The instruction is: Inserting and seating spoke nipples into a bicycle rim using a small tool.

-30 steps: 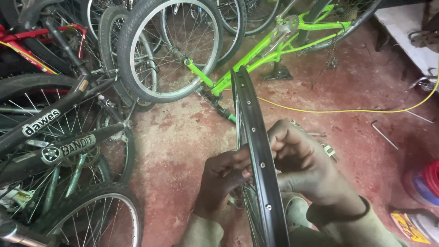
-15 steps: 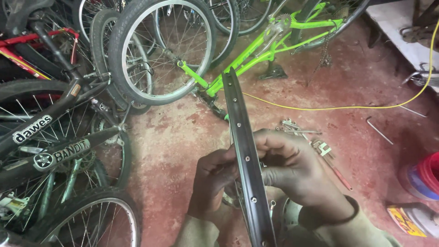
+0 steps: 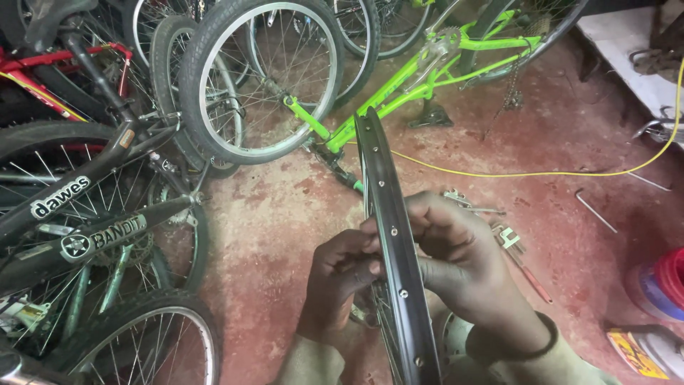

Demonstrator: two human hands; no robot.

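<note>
A bare black bicycle rim [image 3: 394, 235] with spoke holes stands edge-on in front of me, running from the floor up to mid-frame. My left hand [image 3: 340, 279] grips it from the left, fingertips pressed on the rim wall. On the other side my right hand [image 3: 456, 258] closes on the same stretch of rim, fingers curled over its edge. Thin spokes [image 3: 379, 321] show below the hands inside the rim.
A bright green bicycle frame [image 3: 399, 85] lies on the red concrete floor ahead. Several parked bicycles and wheels [image 3: 92, 214] crowd the left. A yellow cable [image 3: 541, 173], loose tools [image 3: 499, 228], an Allen key [image 3: 595, 210] and a red-blue container [image 3: 659, 285] lie on the right.
The view has shifted slightly, so rim and hands sit a little lower left. Both hands keep their hold on the rim; fingers have shifted slightly along it.
</note>
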